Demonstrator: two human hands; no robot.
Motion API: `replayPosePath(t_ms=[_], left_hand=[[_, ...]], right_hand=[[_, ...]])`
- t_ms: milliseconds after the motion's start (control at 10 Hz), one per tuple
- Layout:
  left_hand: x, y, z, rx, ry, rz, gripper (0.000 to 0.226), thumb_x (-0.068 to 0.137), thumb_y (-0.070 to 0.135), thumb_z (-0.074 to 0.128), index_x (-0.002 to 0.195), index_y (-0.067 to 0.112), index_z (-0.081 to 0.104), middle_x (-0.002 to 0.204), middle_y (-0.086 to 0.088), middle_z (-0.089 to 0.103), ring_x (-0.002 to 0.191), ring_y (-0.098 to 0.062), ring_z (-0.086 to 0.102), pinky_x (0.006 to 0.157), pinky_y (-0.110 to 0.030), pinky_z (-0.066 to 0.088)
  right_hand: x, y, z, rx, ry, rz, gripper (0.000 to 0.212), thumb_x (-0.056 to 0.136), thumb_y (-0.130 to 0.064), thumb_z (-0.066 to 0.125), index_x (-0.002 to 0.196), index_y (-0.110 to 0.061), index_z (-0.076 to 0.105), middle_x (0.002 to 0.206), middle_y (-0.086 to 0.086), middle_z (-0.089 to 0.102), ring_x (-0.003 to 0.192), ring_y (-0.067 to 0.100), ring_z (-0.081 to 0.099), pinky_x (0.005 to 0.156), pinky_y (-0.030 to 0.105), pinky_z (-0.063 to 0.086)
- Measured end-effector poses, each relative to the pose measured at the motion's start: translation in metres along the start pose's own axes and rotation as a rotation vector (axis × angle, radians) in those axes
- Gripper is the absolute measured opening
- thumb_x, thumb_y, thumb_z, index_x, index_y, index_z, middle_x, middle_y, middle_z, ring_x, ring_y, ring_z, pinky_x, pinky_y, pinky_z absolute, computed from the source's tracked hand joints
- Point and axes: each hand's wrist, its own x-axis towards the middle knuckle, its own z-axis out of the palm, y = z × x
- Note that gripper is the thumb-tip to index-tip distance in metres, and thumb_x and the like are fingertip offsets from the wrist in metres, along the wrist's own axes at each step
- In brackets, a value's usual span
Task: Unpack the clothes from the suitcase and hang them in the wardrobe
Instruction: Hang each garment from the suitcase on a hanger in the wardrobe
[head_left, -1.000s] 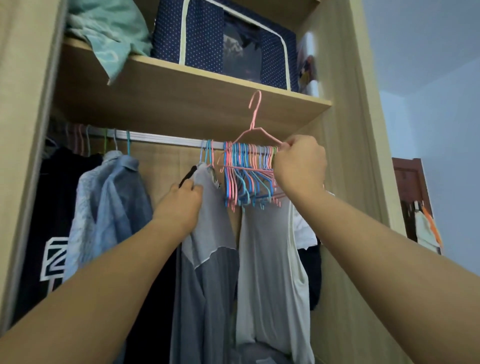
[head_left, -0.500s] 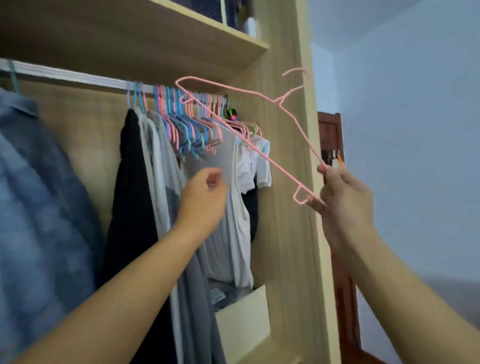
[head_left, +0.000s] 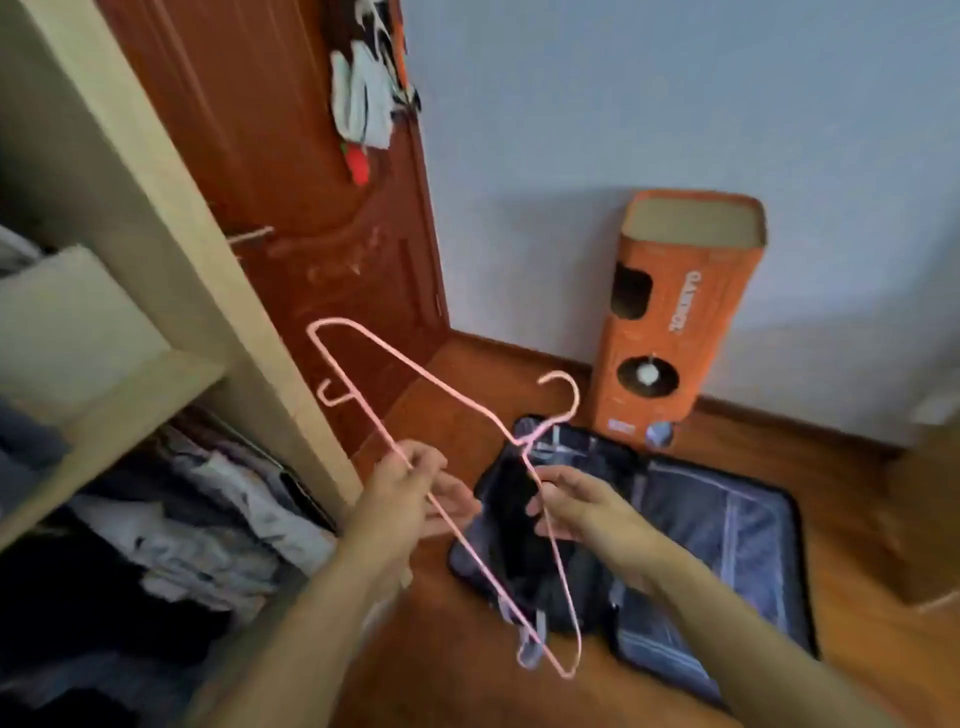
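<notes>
A pink wire hanger (head_left: 415, 372) is in front of me, tilted, its hook pointing right. My left hand (head_left: 410, 493) pinches its long lower bar, and my right hand (head_left: 576, 504) holds the sloping arm just below the hook. On the wooden floor beneath lies the open dark suitcase (head_left: 727, 545), with dark clothes (head_left: 511, 499) in its left half. The wardrobe (head_left: 171, 234) stands at the left, only its side panel and lower shelves in view. The hanging rail is out of sight.
Folded clothes (head_left: 208, 519) fill the wardrobe's lower compartment under a shelf (head_left: 119, 410). A red-brown door (head_left: 291, 156) with items hung on it stands behind. An orange box (head_left: 675, 322) leans on the wall beyond the suitcase. A cardboard box (head_left: 930, 519) sits at the right.
My view has swung from the wardrobe rail down to the floor and suitcase. The pink hanger came away from the rail, and my left hand has now taken hold of it too.
</notes>
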Motion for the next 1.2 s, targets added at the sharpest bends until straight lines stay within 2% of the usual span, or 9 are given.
replayPosePath(t_ms=[200, 300, 400, 600, 800, 900, 1000, 1100, 1200], left_hand=[[0.045, -0.110, 0.143, 0.016, -0.226, -0.410, 0.013, 0.109, 0.018, 0.043, 0.102, 0.009, 0.049, 0.075, -0.012, 0.070, 0.076, -0.031, 0.074, 0.085, -0.048, 0.058], [0.078, -0.151, 0.170, 0.262, -0.355, -0.555, 0.010, 0.107, 0.025, 0.051, 0.106, 0.016, 0.055, 0.084, -0.003, 0.069, 0.073, -0.018, 0.070, 0.068, -0.031, 0.055], [0.114, -0.199, 0.166, 0.550, -0.432, -0.650, 0.011, 0.103, 0.017, 0.052, 0.094, 0.014, 0.058, 0.082, -0.003, 0.057, 0.061, -0.008, 0.060, 0.061, -0.028, 0.044], [0.189, -0.283, 0.151, 0.552, -0.260, -0.923, 0.024, 0.107, 0.028, 0.047, 0.096, 0.014, 0.063, 0.079, -0.005, 0.063, 0.062, -0.017, 0.057, 0.058, -0.023, 0.043], [0.319, -0.433, 0.152, 0.618, -0.178, -0.976, 0.023, 0.102, 0.016, 0.055, 0.080, 0.021, 0.054, 0.080, -0.003, 0.059, 0.071, -0.016, 0.057, 0.063, -0.024, 0.047], [0.379, -0.544, 0.140, 0.604, -0.052, -1.043, 0.028, 0.097, 0.018, 0.066, 0.075, 0.021, 0.050, 0.077, 0.002, 0.054, 0.064, -0.009, 0.052, 0.056, -0.022, 0.047], [0.408, -0.634, 0.127, 0.480, 0.158, -1.088, 0.026, 0.105, 0.011, 0.050, 0.079, 0.014, 0.048, 0.081, -0.002, 0.052, 0.066, -0.013, 0.049, 0.049, -0.017, 0.045], [0.417, -0.677, 0.118, 0.363, 0.209, -1.093, 0.011, 0.104, 0.015, 0.052, 0.094, 0.010, 0.053, 0.080, -0.006, 0.065, 0.070, -0.016, 0.051, 0.069, -0.023, 0.044], [0.410, -0.683, 0.104, 0.273, 0.142, -1.125, 0.021, 0.102, 0.020, 0.057, 0.084, 0.009, 0.061, 0.060, -0.003, 0.067, 0.070, -0.020, 0.066, 0.064, -0.025, 0.048]], right_hand=[[-0.007, 0.052, -0.140, 0.222, 0.344, 0.261, 0.035, 0.107, -0.027, 0.043, 0.092, -0.007, 0.068, 0.060, 0.005, 0.050, 0.051, 0.013, 0.040, 0.054, 0.026, 0.033], [-0.010, 0.085, -0.194, 0.144, 0.498, 0.364, 0.031, 0.104, -0.019, 0.050, 0.082, -0.006, 0.067, 0.060, 0.002, 0.054, 0.056, 0.011, 0.046, 0.055, 0.023, 0.038], [-0.013, 0.122, -0.240, 0.117, 0.754, 0.479, 0.023, 0.097, -0.014, 0.058, 0.077, -0.010, 0.067, 0.070, 0.005, 0.062, 0.063, 0.015, 0.053, 0.058, 0.022, 0.044], [0.013, 0.187, -0.293, 0.068, 1.029, 0.600, 0.014, 0.095, -0.015, 0.059, 0.082, -0.016, 0.064, 0.079, 0.004, 0.061, 0.066, 0.014, 0.056, 0.064, 0.027, 0.045], [0.149, 0.356, -0.321, -0.044, 0.980, 0.612, 0.021, 0.090, -0.019, 0.063, 0.070, -0.015, 0.069, 0.070, 0.005, 0.064, 0.059, 0.016, 0.052, 0.057, 0.028, 0.036], [0.212, 0.447, -0.319, -0.087, 0.957, 0.580, 0.028, 0.089, -0.027, 0.060, 0.066, -0.013, 0.067, 0.067, 0.005, 0.062, 0.060, 0.017, 0.051, 0.056, 0.031, 0.035], [0.256, 0.514, -0.311, -0.100, 0.894, 0.557, 0.029, 0.092, -0.023, 0.058, 0.066, -0.012, 0.064, 0.065, 0.007, 0.058, 0.062, 0.018, 0.048, 0.060, 0.034, 0.036], [0.266, 0.561, -0.308, -0.090, 0.898, 0.588, 0.029, 0.093, -0.020, 0.059, 0.066, -0.013, 0.068, 0.064, 0.003, 0.059, 0.062, 0.017, 0.050, 0.061, 0.033, 0.039], [0.249, 0.586, -0.305, -0.098, 0.899, 0.618, 0.031, 0.089, -0.024, 0.059, 0.061, -0.018, 0.070, 0.062, 0.004, 0.057, 0.065, 0.024, 0.049, 0.065, 0.041, 0.039]])
